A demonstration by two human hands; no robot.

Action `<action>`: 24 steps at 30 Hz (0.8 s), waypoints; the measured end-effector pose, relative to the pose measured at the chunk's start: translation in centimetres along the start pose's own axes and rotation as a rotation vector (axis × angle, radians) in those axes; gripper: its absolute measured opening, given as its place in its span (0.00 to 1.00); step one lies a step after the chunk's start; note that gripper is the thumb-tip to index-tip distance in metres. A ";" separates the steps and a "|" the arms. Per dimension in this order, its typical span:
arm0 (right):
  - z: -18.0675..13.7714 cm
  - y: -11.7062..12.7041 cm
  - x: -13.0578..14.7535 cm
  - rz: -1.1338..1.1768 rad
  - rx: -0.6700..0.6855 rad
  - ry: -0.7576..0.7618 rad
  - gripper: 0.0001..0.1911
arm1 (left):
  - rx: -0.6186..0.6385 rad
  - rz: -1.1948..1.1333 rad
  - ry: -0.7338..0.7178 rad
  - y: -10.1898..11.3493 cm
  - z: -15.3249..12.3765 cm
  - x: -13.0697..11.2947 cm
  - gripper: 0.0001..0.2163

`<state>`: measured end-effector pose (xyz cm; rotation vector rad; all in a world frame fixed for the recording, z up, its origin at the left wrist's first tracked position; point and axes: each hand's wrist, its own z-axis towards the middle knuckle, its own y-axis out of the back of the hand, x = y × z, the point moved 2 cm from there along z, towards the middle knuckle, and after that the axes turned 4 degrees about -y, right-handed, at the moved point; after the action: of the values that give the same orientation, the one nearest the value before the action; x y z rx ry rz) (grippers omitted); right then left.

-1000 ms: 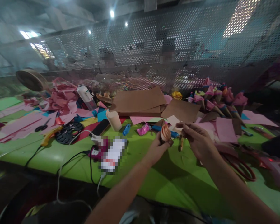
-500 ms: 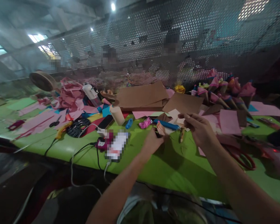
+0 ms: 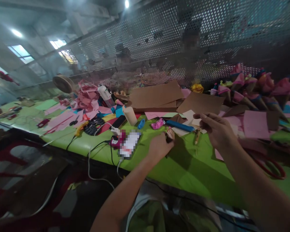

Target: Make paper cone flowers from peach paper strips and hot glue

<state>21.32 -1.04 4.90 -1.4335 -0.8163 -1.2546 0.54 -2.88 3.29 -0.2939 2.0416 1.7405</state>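
My left hand (image 3: 159, 146) is closed around a small pink-and-orange paper swirl (image 3: 170, 133), held low over the green table (image 3: 183, 167). My right hand (image 3: 216, 129) hovers just to the right with its fingers pinched together near a cream paper scrap (image 3: 190, 115); what it pinches is too small to make out. A blue tube (image 3: 180, 126) and a short wooden stick (image 3: 197, 137) lie between the two hands.
Brown cardboard sheets (image 3: 157, 95) lie behind the hands. Finished paper cones (image 3: 251, 88) stand at the back right. Pink paper scraps (image 3: 87, 103), scissors (image 3: 73, 122), a glue gun (image 3: 81, 128), a phone (image 3: 129, 146) with cables sit left. Red scissors (image 3: 270, 162) lie right. A perforated screen (image 3: 159, 42) backs the table.
The view has swung left and tilted. My left hand has lowered the paper swirl toward the table. My right hand has drifted slightly right, still pinched.
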 end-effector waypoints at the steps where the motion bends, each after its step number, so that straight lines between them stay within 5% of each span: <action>1: 0.0 0.0 0.0 0.005 -0.001 -0.004 0.18 | -0.002 0.018 -0.005 0.2 -0.1 0.1 0.21; 7: 0.0 -0.1 0.0 0.021 -0.006 -0.011 0.21 | -0.014 0.112 -0.053 1.8 0.3 1.3 0.27; 12: 0.0 -0.2 -0.1 0.020 -0.020 -0.010 0.21 | -0.035 0.204 -0.051 3.7 1.6 2.7 0.19; 17: 0.0 -0.1 0.0 0.015 -0.020 -0.019 0.21 | -0.279 0.339 0.008 6.2 3.6 5.0 0.12; 24: 0.0 -0.2 0.0 -0.001 -0.003 -0.017 0.22 | -0.266 0.341 0.148 6.1 6.2 7.7 0.12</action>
<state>21.16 -0.95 4.99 -1.4483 -0.8267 -1.2463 -7.68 5.24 4.51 -0.1650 2.0538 2.2658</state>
